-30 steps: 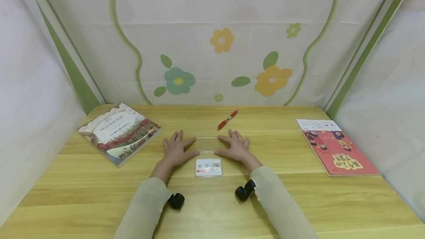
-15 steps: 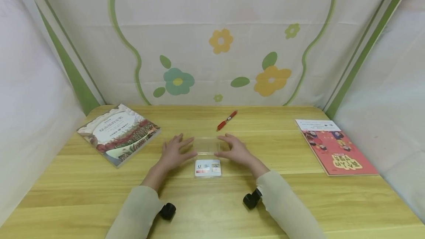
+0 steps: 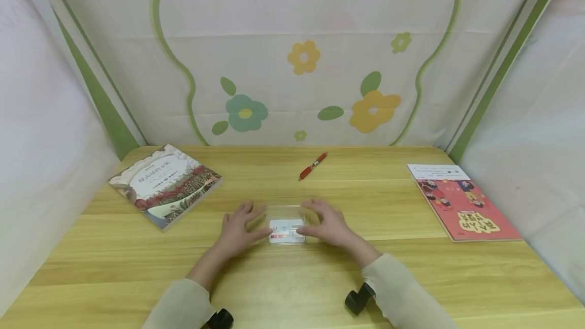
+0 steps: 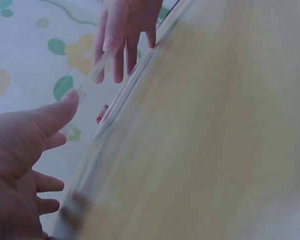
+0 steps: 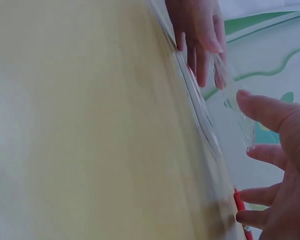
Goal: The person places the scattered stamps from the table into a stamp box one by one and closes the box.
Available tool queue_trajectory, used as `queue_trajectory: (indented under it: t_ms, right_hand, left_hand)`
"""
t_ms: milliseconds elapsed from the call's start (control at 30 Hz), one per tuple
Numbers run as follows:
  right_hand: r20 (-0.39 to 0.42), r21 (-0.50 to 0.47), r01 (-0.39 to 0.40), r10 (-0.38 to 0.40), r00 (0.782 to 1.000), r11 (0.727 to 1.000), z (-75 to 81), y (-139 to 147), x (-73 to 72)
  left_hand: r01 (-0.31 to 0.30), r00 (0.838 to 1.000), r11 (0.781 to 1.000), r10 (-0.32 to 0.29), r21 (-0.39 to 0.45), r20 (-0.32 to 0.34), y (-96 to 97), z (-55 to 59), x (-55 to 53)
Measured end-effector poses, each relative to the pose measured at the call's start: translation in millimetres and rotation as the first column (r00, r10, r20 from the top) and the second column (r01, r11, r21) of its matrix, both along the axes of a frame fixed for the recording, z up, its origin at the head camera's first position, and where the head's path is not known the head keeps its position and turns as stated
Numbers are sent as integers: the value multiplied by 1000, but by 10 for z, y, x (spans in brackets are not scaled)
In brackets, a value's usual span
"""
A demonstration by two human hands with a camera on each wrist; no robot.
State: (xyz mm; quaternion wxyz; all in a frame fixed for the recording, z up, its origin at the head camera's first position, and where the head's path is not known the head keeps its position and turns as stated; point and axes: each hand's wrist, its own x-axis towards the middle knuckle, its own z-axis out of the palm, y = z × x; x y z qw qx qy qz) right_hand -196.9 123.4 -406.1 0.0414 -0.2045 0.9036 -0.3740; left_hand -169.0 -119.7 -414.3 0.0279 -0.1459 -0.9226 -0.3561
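A clear plastic lid (image 3: pixel 285 212) is held between my two hands at the middle of the table. My left hand (image 3: pixel 238 230) pinches its left end between thumb and index finger, and my right hand (image 3: pixel 332 226) pinches the right end the same way. Below the lid lies a flat clear case with a white printed card (image 3: pixel 286 238), partly seen through the plastic. Both wrist views show a gap between the raised lid (image 5: pixel 235 107) and the case (image 5: pixel 197 105) on the tabletop. The other fingers of each hand are spread outward.
A red pen (image 3: pixel 313 166) lies beyond the hands. At the left is a book with an illustrated cover (image 3: pixel 165 184), and at the right a red book (image 3: pixel 466 209). White flowered cloth (image 3: pixel 274 14) surrounds the table (image 3: pixel 292 288) at the back and sides.
Both hands have lifted the clear lid from its place behind the card case and brought it toward me, over the case. The books and pen stay where they were.
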Motion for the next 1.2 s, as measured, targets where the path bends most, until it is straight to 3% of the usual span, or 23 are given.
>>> queue_trajectory:
  t_ms: [433,1200]
  right_hand:
    - [-134,69,20,-10,991,997,-169,42,145]
    - [-171,168,6,23,985,986,-176,31,160]
  left_hand:
    - [-11,998,998,6,-65,-68,12,-135,75]
    - [-33,994,992,20,-124,-105,34,-178,87]
